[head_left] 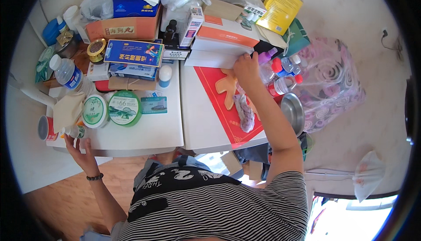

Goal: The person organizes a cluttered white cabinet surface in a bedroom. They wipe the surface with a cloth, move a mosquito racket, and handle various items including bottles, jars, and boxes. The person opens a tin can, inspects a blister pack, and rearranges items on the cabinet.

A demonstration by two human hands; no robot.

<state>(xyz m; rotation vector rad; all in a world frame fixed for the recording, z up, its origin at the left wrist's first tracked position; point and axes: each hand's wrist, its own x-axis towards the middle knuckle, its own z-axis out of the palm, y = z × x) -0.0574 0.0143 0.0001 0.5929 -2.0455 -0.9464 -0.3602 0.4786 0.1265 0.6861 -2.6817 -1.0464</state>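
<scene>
We're marking the red sheet (209, 85) as our landmark. At its far edge we're seeing the white box (215, 59): long, slim, plain white, its front falling into light grey shade, its edges looking straight. Another white box (223, 46) and an orange-and-white box (228, 32) are stacking up above it, also beyond the sheet. The right hand (247, 71) is reaching over the sheet's far right corner, fingers bending close together at the white box's right end; we can't tell if they're pinching or only touching. A tan cutout (226, 89) and a knitted piece (244, 116) in pale lilac are lying on the sheet. The left hand (83, 154) is hanging well left of the sheet, fingers and thumb spreading loosely, just by a small bottle (80, 132); we can't tell whether it's touching. Also left of the sheet, a green tub (125, 108) and a white-green tub (95, 110) are sitting side by side. To the sheet's right, a steel bowl (292, 113) is resting, tilting.
</scene>
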